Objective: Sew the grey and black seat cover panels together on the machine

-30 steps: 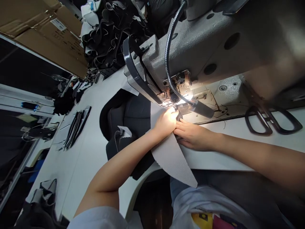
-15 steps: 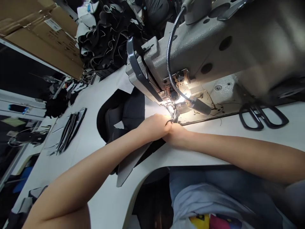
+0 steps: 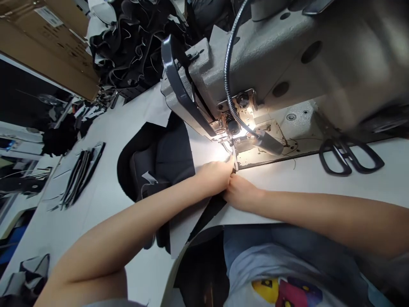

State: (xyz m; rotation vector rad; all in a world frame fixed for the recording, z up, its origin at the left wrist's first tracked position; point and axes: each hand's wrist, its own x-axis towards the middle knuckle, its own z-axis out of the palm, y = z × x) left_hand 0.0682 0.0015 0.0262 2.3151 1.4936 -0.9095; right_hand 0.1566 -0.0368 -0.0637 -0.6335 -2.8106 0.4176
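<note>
At six o'clock from the lit presser foot, left hand and right hand pinch the fabric edge narrowly, seemingly for alignment; its bulk extends toward nine o'clock, supported by the table.

Cardboard box, black-handled scissors.

Your left hand and right hand, both curled, meet near the front edge of the tabletop. Your left forearm slants inward; your right forearm runs almost straight across.
</note>
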